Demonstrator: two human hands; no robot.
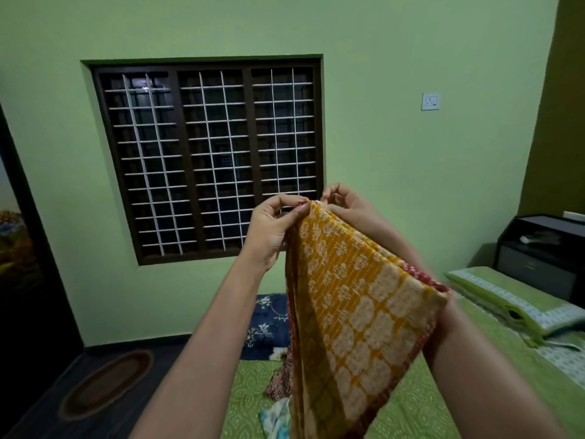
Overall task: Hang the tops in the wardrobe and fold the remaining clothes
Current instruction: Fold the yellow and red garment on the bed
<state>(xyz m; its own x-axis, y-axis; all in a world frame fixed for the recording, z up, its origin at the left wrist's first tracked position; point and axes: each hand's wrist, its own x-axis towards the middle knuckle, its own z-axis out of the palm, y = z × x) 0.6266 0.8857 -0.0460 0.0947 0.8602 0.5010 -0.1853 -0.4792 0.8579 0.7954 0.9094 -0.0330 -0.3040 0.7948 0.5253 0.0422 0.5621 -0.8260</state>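
Both hands holding up a pleated mustard-yellow cloth with a white print and a red border (pixel 354 299), centre-right of the frame, over the bed.

The left hand (pixel 274 226) pinches the gathered top edge between thumb and fingertips, and the right hand (pixel 343 202) pinches the same edge just beside it, fingers curled. The cloth drapes down over the right forearm towards the lower middle. Underneath is a green patterned bedsheet (pixel 411 403) with a small pile of printed clothes (pixel 280 380) at bottom centre, a navy floral fabric (pixel 269 324) behind it, and a green pillow (pixel 519 299) at right. Barred dark window (pixel 209 160) in the upper middle.
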